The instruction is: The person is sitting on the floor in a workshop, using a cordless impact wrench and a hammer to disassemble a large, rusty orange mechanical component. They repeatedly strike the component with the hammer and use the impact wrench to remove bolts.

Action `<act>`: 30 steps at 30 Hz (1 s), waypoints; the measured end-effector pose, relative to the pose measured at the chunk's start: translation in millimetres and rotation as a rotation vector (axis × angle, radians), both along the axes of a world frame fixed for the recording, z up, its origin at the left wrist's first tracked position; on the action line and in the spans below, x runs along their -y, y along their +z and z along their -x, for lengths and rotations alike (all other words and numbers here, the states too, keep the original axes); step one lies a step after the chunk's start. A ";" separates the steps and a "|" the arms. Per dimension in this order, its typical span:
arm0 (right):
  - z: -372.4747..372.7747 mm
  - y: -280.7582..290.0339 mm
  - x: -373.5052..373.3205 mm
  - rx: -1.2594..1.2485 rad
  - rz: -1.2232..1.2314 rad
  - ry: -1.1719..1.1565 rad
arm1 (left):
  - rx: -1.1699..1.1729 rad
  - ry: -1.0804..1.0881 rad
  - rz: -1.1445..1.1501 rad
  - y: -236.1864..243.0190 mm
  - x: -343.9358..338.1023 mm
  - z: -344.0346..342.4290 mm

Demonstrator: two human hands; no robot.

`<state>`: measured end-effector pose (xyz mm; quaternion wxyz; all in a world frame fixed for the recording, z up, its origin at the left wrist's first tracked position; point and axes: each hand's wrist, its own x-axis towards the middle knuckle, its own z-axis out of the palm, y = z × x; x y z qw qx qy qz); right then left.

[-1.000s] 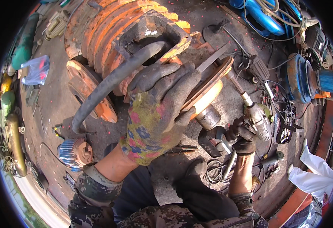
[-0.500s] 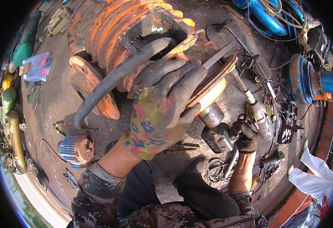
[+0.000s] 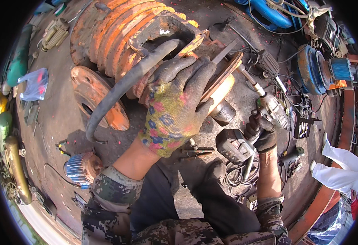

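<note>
My left hand (image 3: 175,102), in a flowered glove with dark fingers, is closed over the rim of a round rusty flange (image 3: 228,75). Its thumb lies on the near side and its fingers on the far side. Past the fingertips a flat metal bar (image 3: 224,51) sticks out; its other end is hidden. My right hand (image 3: 264,130), in a dark glove, is wrapped around the grip of a cordless impact wrench (image 3: 274,109). The wrench's long socket points at the flange's right edge, where the contact is too small to make out. Its battery (image 3: 235,146) hangs toward me.
Behind my left hand lies a ribbed orange machine housing (image 3: 126,38) with a square opening. A thick black hose (image 3: 124,90) curves down from it. An orange flanged disc (image 3: 99,98) and a small blue motor (image 3: 81,168) lie left; cables and a blue motor (image 3: 314,73) lie right.
The impact wrench has turned in my right hand, so its battery shows more broadly. My left hand stays on the flange. The whole view has shifted slightly.
</note>
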<state>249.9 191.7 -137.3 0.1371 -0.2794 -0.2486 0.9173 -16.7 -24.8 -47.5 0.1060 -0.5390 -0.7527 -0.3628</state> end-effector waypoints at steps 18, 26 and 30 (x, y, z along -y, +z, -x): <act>-31.3 -73.3 50.3 -0.416 -0.015 -0.010 | -0.043 -0.010 -0.238 -17.1 4.3 3.0; -92.6 -117.6 134.4 -0.291 0.167 0.051 | 0.181 -0.222 -0.491 -13.2 2.4 14.7; -124.5 -143.3 174.6 -0.123 0.255 0.078 | 0.129 -0.292 -0.512 -42.1 -14.9 27.6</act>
